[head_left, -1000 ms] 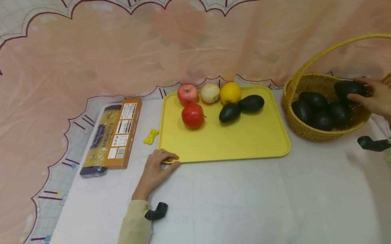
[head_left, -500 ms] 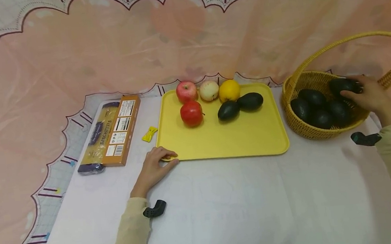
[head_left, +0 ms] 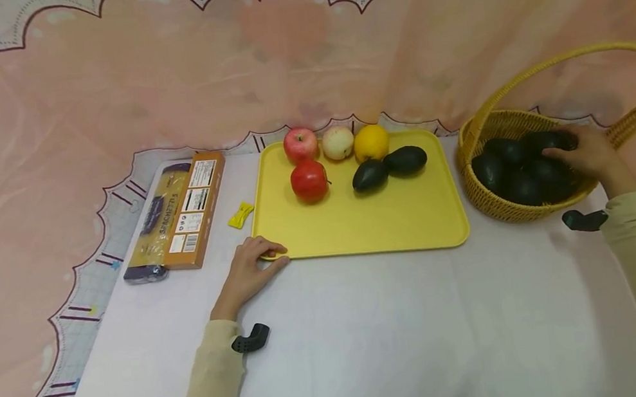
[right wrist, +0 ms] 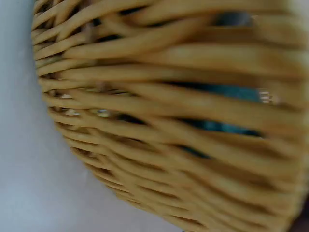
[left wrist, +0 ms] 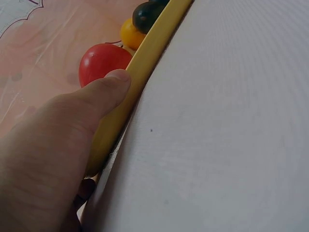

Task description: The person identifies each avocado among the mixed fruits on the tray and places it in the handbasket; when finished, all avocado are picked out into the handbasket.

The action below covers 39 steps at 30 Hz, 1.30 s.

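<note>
My left hand [head_left: 249, 273] grips the near left corner of the yellow tray [head_left: 368, 232]; in the left wrist view the thumb [left wrist: 108, 92] lies on the tray's rim. On the tray are a red apple [head_left: 309, 181], a pinkish apple [head_left: 301, 145], a pale round fruit [head_left: 338, 143], a yellow fruit [head_left: 372, 143] and two dark avocados [head_left: 406, 160]. My right hand [head_left: 589, 154] reaches into the wicker basket [head_left: 514, 210] and holds an avocado [head_left: 545, 141] among several others. Only the basket's woven side [right wrist: 169, 106] fills the right wrist view, hiding the fingers.
Left of the tray lie a spaghetti bag [head_left: 160, 218] and an orange-brown box [head_left: 194, 211] side by side. A small yellow wrapped candy [head_left: 241, 215] lies between the box and tray. The basket's tall handle [head_left: 565, 55] arches over its opening. A patterned pink cloth [head_left: 194, 75] hangs behind.
My right hand has moved down and left into the basket with the avocado, lowering it among the others. My left hand stays on the tray corner. The head view has tilted slightly.
</note>
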Each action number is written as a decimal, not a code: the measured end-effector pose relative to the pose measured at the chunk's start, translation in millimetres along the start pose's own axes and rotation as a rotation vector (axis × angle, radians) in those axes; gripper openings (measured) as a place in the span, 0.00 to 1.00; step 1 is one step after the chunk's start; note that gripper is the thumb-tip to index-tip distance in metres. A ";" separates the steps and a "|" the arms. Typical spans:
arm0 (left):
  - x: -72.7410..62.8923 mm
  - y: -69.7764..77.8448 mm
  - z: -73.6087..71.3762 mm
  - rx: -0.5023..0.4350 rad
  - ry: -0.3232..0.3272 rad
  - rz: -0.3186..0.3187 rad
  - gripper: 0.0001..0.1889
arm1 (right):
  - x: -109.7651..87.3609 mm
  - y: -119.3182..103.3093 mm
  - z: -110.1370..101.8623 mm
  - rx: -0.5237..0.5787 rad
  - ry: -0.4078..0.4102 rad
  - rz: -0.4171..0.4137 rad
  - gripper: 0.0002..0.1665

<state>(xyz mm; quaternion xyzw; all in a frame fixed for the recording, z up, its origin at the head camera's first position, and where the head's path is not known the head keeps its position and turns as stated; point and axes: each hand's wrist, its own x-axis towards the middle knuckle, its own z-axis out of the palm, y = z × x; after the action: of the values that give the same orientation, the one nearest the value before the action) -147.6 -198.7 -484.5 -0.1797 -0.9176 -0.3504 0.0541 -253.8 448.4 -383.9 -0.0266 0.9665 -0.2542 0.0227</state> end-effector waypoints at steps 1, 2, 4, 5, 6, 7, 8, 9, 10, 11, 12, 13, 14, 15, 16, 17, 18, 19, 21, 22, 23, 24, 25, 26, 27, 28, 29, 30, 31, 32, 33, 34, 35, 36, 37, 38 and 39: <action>-0.1 -0.4 0.4 -0.001 0.000 0.000 0.11 | -0.9 0.7 1.6 0.004 -0.008 0.013 0.37; -0.1 -0.6 0.8 -0.003 0.000 0.000 0.11 | -1.7 1.3 3.3 0.010 -0.011 0.021 0.37; -0.2 -0.3 1.0 -0.010 0.001 -0.003 0.10 | -2.7 2.1 5.9 0.022 -0.009 0.029 0.37; -0.3 0.0 0.9 -0.010 0.000 -0.010 0.10 | -2.8 2.3 6.9 0.028 -0.006 0.031 0.37; -0.3 0.2 0.8 -0.012 -0.002 -0.017 0.10 | -2.9 2.3 7.4 0.035 -0.005 0.038 0.38; -0.5 0.5 0.6 -0.011 -0.004 -0.023 0.10 | -2.8 1.8 7.9 0.043 -0.004 0.045 0.38; -0.6 0.8 0.4 -0.011 -0.006 -0.028 0.10 | -2.3 1.3 8.1 0.045 -0.002 0.049 0.38; -0.6 1.0 0.2 -0.013 -0.007 -0.031 0.10 | -1.7 0.7 8.0 0.043 -0.001 0.057 0.38; -1.1 0.9 -0.7 -0.012 -0.007 -0.035 0.10 | -0.9 -0.2 8.4 0.047 -0.001 0.064 0.38; -1.3 0.6 -1.5 -0.013 -0.006 -0.035 0.10 | -0.3 -1.4 8.8 0.050 0.003 0.069 0.38; -1.3 0.5 -2.0 -0.016 -0.003 -0.032 0.10 | 0.0 -2.3 8.8 0.052 0.005 0.074 0.39; -1.3 0.5 -2.4 -0.017 0.000 -0.029 0.10 | 0.1 -3.0 9.0 0.050 0.009 0.074 0.38; -1.2 0.4 -2.6 -0.018 0.005 -0.026 0.10 | -0.2 -3.2 9.0 0.048 0.011 0.075 0.39; -1.3 0.4 -2.6 -0.021 0.009 -0.022 0.10 | -1.1 -3.8 9.1 0.046 0.012 0.076 0.39; -1.8 0.5 -2.4 -0.023 0.011 -0.022 0.10 | -2.3 -4.0 9.3 0.045 0.011 0.074 0.38; -2.4 0.5 -2.1 -0.021 0.011 -0.022 0.10 | -3.8 -4.4 9.9 0.046 0.011 0.069 0.38; -3.2 0.6 -1.7 -0.019 0.010 -0.021 0.10 | -5.5 -4.7 10.4 0.046 0.011 0.067 0.38; -3.9 0.7 -1.2 -0.018 0.009 -0.020 0.10 | -7.3 -5.0 11.2 0.049 0.013 0.065 0.38; -5.0 0.9 -0.5 -0.019 0.007 -0.016 0.10 | -10.7 -6.0 13.1 0.067 0.025 0.064 0.37; -5.1 0.7 -0.1 -0.017 0.006 -0.017 0.10 | -12.3 -6.7 14.1 0.083 0.038 0.061 0.37; -4.7 0.6 0.0 -0.015 0.007 -0.012 0.10 | -13.8 -7.9 15.1 0.094 0.056 0.060 0.37; -4.1 0.5 -0.2 -0.015 0.010 -0.007 0.10 | -15.4 -9.4 15.9 0.099 0.079 0.062 0.36; -4.0 0.8 0.5 -0.018 0.013 -0.004 0.10 | -18.0 -10.0 17.1 0.109 0.099 0.065 0.36; -4.0 1.2 0.8 -0.019 0.016 -0.001 0.11 | -20.5 -10.9 18.4 0.116 0.123 0.069 0.36; -4.0 0.9 1.2 -0.021 0.019 -0.001 0.10 | -23.0 -12.2 19.7 0.125 0.147 0.070 0.35; -4.2 1.3 1.2 -0.023 0.022 0.000 0.10 | -25.3 -13.6 21.0 0.134 0.168 0.072 0.35; -4.4 1.6 1.0 -0.026 0.025 0.001 0.10 | -27.6 -15.2 22.3 0.142 0.189 0.073 0.35; -4.8 1.5 0.9 -0.028 0.026 0.001 0.10 | -29.8 -16.8 23.6 0.158 0.207 0.073 0.34; -5.2 1.5 0.9 -0.031 0.025 0.000 0.10 | -32.0 -18.3 24.8 0.174 0.224 0.075 0.34; -5.5 1.4 0.9 -0.033 0.024 -0.001 0.10 | -34.3 -19.9 25.9 0.190 0.242 0.076 0.34; -5.6 1.2 0.9 -0.034 0.021 -0.004 0.10 | -36.3 -21.8 26.9 0.216 0.260 0.071 0.34; -5.7 1.4 0.9 -0.033 0.019 -0.002 0.10 | -38.3 -24.1 28.0 0.242 0.278 0.066 0.33; -5.6 1.3 1.0 -0.030 0.016 -0.001 0.10 | -40.1 -26.1 29.5 0.267 0.302 0.061 0.32; -5.3 1.3 1.0 -0.028 0.015 0.002 0.09 | -41.4 -28.2 31.1 0.290 0.328 0.055 0.32; -4.8 1.7 0.8 -0.028 0.014 0.003 0.09 | -42.8 -30.6 32.7 0.303 0.349 0.044 0.30; -4.4 2.1 0.7 -0.026 0.015 0.004 0.09 | -44.0 -32.8 34.4 0.320 0.364 0.033 0.29; -4.0 2.5 0.5 -0.024 0.015 0.005 0.10 | -45.2 -35.2 36.7 0.333 0.383 0.021 0.28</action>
<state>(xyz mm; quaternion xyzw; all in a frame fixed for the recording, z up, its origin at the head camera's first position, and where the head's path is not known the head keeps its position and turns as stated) -142.9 -197.8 -484.2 -0.1800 -0.9124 -0.3627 0.0595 -205.2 402.6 -397.1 0.0363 0.8982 -0.4102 -0.1541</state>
